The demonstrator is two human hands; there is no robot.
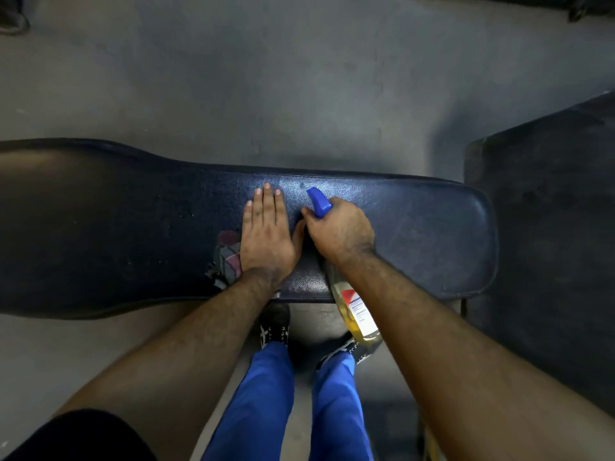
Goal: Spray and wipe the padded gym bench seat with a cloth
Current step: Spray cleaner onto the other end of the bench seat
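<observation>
Bench seat (416, 234) runs left to right across the floor (299, 94). Left hand (266, 234) flat on the seat, over a cloth (226, 257). Right hand (339, 231) just beside it, gripping a spray bottle (357, 311) that hangs past the near edge.

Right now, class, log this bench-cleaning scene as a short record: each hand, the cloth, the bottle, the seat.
left hand: flat, fingers straight, pressing on the cloth
cloth: dark, bunched, showing beside the left palm
right hand: closed around the spray bottle
spray bottle: yellow liquid, blue nozzle aimed at the seat
bench seat: dark blue padded vinyl
</observation>
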